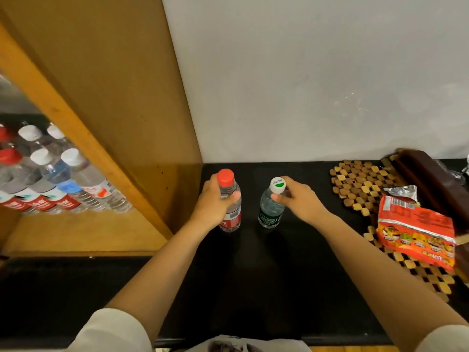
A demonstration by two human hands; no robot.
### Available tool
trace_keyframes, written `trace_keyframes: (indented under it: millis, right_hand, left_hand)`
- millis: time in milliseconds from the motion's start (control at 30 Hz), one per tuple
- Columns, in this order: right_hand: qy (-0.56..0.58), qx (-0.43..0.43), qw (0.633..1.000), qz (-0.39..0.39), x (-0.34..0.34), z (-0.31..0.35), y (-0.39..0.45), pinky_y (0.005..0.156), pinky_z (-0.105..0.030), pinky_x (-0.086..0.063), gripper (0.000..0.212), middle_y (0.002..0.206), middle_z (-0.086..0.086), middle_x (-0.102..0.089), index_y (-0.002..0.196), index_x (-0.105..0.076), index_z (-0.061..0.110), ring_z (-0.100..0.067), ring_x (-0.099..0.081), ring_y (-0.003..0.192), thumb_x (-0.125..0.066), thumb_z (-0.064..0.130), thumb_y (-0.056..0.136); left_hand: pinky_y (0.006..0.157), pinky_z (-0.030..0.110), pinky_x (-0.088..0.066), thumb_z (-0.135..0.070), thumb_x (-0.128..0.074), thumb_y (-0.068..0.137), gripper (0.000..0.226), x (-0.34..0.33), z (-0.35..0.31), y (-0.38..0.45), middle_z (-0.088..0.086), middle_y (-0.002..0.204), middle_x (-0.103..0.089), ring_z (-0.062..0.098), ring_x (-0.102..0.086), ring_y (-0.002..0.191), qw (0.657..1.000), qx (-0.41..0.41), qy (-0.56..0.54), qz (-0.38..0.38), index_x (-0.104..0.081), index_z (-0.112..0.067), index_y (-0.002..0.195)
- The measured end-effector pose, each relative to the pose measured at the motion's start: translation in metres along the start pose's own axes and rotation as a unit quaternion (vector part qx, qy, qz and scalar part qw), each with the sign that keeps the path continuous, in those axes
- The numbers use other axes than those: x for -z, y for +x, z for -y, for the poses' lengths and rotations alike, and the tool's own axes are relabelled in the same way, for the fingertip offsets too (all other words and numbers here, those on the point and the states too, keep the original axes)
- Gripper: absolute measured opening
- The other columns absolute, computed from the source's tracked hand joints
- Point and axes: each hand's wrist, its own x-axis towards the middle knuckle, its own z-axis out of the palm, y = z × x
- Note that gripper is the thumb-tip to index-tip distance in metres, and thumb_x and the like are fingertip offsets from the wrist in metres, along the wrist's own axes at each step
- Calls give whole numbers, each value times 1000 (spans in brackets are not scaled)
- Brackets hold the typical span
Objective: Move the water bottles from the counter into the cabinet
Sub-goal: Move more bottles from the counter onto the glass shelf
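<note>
Where the view begins at six o'clock, two pale sleeves point(114, 331) frame a bit of the person's clothing, and both bare forearms reach away over the black counter point(253, 288) toward twelve. Farther out, the hands are apart, each on its own bottle. At about eleven o'clock from the middle of the counter, the left hand point(214, 203) grips the red-capped bottle point(229, 214) round its upper body, the thumb across the front just under the shoulder; this bottle stands upright on the counter, its red label showing below the hand. Just beside it, at about one o'clock, the right hand point(299, 199) holds the white-capped bottle point(271, 207) near the neck, thumb pressed under the cap, fingers curled behind; that bottle has a dark green label and its base is on the counter, with the top tilted slightly to the right. The two bottles stand near each other but do not touch. At three o'clock a red snack packet point(416, 232) lies on a wooden mat point(360, 181) of small linked tiles, and behind them at two o'clock sits a dark brown tray point(431, 171), only partly in view. At nine o'clock the wooden cabinet point(114, 110) stands open, and on its shelf is a group of bottles point(58, 174) with white and red caps, standing close together. Beyond the counter, at twelve o'clock, rises a plain pale wall point(317, 72).
</note>
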Motion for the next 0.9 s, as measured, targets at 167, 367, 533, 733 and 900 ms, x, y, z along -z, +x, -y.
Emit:
trace_keyframes:
  millis: [167,367,533,733,900]
  right_hand:
    - [-9,14,998,57,-20,11,-34,103,-42,-43,46,133,-6,-53,133,-41,16,-23,-50,122,-57,21,90]
    - [6,38,991,125,-36,17,-62,104,-43,-42,44,133,-6,-52,131,-43,15,-21,-48,124,-57,17,89]
    - [68,32,990,119,-54,12,-82,103,-32,-39,44,133,0,-49,132,-41,21,-16,-44,125,-55,20,90]
    - [176,-7,979,98,-87,2,-99,102,-31,-37,70,128,11,-45,131,-27,37,-9,-41,123,-70,16,79]
    - [165,-54,984,-35,-114,1,-99,106,-40,-39,82,135,-3,-48,137,-31,19,-20,-45,126,-76,7,70]
  left_hand:
    - [102,47,-44,-26,-65,84,53,6,14,-40,7,127,-50,24,-50,119,999,-4,18,26,-40,-18,129]
    - [102,44,-43,-28,-67,82,60,13,34,-89,3,128,-46,20,-47,121,999,-10,43,26,-35,-22,132]
    - [107,40,-37,-29,-66,82,70,21,46,-120,2,135,-38,18,-40,126,997,-29,65,34,-27,-23,139]
    - [106,27,-28,-13,-72,78,85,28,66,-133,-1,138,-31,13,-33,130,990,-70,117,35,-19,-27,143]
    - [101,15,-29,-11,-82,64,89,17,78,-131,-9,131,-39,0,-36,121,994,-102,14,-19,-30,-29,133]
